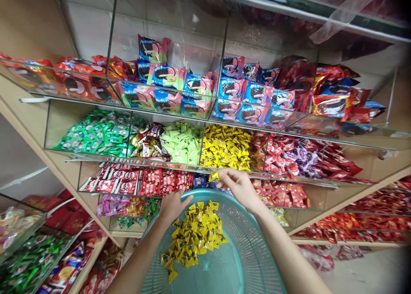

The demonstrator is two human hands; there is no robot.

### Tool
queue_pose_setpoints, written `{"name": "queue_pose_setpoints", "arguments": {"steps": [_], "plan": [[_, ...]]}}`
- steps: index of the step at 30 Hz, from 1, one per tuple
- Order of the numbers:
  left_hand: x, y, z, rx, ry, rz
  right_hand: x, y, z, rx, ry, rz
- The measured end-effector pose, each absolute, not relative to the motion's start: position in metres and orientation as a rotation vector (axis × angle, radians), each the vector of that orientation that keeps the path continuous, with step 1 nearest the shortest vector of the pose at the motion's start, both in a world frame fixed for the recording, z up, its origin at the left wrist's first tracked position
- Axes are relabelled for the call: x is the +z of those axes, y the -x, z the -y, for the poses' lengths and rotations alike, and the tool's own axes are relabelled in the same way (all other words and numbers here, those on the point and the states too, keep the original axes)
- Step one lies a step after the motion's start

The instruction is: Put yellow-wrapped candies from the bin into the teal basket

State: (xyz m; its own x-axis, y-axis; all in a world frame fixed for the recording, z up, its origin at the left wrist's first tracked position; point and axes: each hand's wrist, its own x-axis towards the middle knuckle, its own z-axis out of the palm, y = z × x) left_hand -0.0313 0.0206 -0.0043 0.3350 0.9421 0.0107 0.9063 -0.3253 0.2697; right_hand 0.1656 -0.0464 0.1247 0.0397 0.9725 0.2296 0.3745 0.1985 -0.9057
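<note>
a clear panel [189, 164] fronts shelved yellow candies [225, 146] above a slotted plastic basket [257, 242], left hand [172, 207] gripping its rim [205, 192], right hand [239, 187] pinching one wrapped candy [212, 176].

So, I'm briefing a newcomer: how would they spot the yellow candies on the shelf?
Find the glass-fronted shelf directly beneath the blue-and-pink cookie packs. Near its middle, just right of the pale green packets, lie the yellow candies. They form the only bright yellow pile on that shelf.
</note>
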Motion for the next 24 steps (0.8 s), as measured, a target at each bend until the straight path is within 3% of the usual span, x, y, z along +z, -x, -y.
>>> {"name": "queue_pose_setpoints", "arguments": {"steps": [8, 24], "plan": [[-0.004, 0.030, -0.020, 0.268, -2.363, -1.682, 0.104, -0.154, 0.053, 1.129, 1.212, 1.186], [-0.007, 0.031, -0.021, 0.272, -2.379, -1.688, 0.090, -0.144, 0.058, 1.211, 1.184, 1.072]]}}
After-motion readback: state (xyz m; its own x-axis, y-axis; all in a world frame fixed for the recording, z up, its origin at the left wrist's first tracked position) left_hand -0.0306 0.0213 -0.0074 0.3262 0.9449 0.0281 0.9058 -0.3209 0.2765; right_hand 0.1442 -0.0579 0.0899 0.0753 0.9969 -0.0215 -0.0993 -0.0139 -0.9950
